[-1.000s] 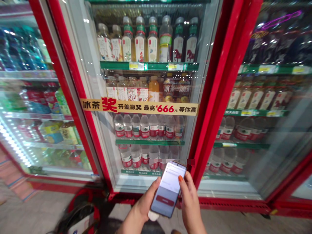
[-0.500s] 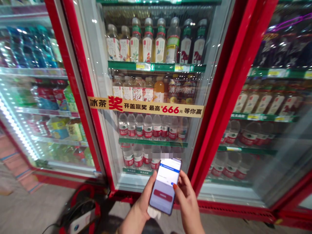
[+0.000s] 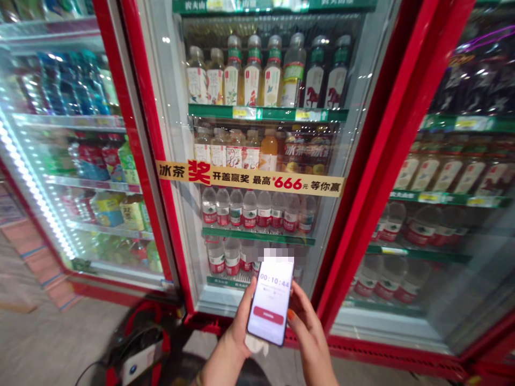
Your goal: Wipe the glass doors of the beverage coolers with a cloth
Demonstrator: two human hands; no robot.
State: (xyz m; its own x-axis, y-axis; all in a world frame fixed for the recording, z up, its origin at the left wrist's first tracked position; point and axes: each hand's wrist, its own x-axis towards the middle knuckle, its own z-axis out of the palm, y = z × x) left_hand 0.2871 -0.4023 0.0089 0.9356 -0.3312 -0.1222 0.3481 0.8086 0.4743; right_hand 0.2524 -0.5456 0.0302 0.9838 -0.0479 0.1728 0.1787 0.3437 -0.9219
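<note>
- Red drinks fridge (image 3: pixel 177 225) fills the head view, with bottles (image 3: pixel 257 209) behind its glass.
- Phone (image 3: pixel 270 301) is low centre. The left hand (image 3: pixel 235 338) is clasped round its left edge. The right hand (image 3: pixel 309 338) has its thumb on the right edge; the rest is hidden, so grip unclear.
- Phone is probably light, stiff, slick and breakable; hold it by the long edges.
- Long axis is near upright, top toward the fridge, screen facing the camera.

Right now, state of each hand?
Left hand: closed around the phone, holding it from the left.
Right hand: cupped against the phone's right edge, thumb by the screen; firm grip cannot be told.
</note>
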